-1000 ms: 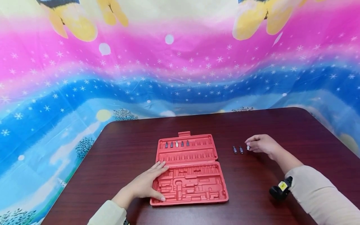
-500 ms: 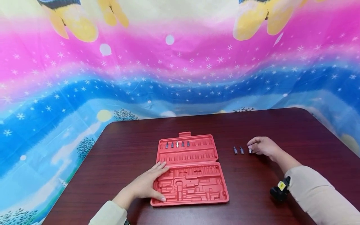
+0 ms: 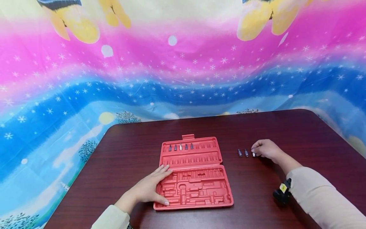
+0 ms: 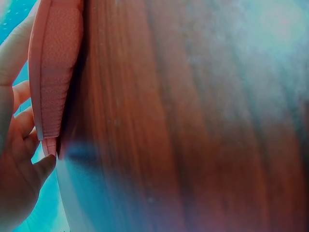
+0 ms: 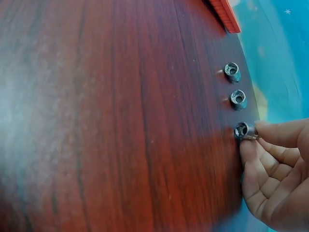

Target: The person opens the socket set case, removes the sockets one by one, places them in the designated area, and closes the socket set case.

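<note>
In the head view, an opened red plastic tool case (image 3: 194,187) lies on the table, with molded slots in both halves. Several small metal bit sockets (image 3: 175,148) sit in a row in its far half. My left hand (image 3: 145,187) rests across the case's left edge, fingers spread and fairly straight. To the right of the case, my right hand (image 3: 267,149) pinches a silvery bit socket (image 5: 244,130) between thumb and fingers, at the table surface. Two more bit sockets, a left one (image 3: 240,153) and a right one (image 3: 246,153), lie just left of it.
The dark wood table (image 3: 131,143) has a rounded far edge. Behind it hangs a colourful printed cloth (image 3: 183,73) with snowflakes. A black wrist camera (image 3: 281,194) is strapped at the right sleeve.
My right hand has shifted slightly toward me with the pinched bit socket, bringing it down in line with the other two. My left hand stays in place on the case.
</note>
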`<act>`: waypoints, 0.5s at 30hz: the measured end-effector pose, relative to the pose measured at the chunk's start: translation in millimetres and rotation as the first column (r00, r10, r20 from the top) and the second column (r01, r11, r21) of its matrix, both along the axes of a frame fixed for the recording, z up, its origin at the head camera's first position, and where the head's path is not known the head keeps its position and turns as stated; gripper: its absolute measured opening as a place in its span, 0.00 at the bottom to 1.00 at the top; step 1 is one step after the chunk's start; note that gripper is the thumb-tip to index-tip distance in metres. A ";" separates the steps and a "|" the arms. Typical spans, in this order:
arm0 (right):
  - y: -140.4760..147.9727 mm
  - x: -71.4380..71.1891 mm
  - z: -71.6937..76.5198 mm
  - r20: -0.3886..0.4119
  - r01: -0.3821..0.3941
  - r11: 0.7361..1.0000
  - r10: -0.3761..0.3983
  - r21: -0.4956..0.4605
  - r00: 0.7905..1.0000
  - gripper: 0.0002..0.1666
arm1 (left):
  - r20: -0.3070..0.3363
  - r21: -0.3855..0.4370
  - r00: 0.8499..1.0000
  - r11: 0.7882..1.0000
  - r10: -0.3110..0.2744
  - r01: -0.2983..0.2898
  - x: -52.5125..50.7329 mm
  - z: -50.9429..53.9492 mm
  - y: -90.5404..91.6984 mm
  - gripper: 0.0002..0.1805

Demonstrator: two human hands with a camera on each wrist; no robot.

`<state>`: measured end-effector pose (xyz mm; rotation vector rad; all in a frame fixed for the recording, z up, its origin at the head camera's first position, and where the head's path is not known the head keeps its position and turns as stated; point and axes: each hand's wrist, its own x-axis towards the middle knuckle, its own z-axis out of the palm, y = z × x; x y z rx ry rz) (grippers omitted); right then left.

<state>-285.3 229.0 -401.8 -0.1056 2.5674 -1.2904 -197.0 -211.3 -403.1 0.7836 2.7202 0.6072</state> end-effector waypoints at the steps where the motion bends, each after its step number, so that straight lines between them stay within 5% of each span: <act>1: -0.8 -0.2 0.1 -0.003 0.000 1.000 0.000 0.007 1.000 0.13 | 0.001 0.001 1.000 1.000 0.001 -0.001 0.2 0.0 0.0 0.55; 15: -4.4 -1.8 -2.1 -0.020 0.006 0.999 -0.005 0.033 1.000 0.10 | -0.008 0.001 1.000 1.000 0.000 0.000 0.1 -1.9 -0.7 0.55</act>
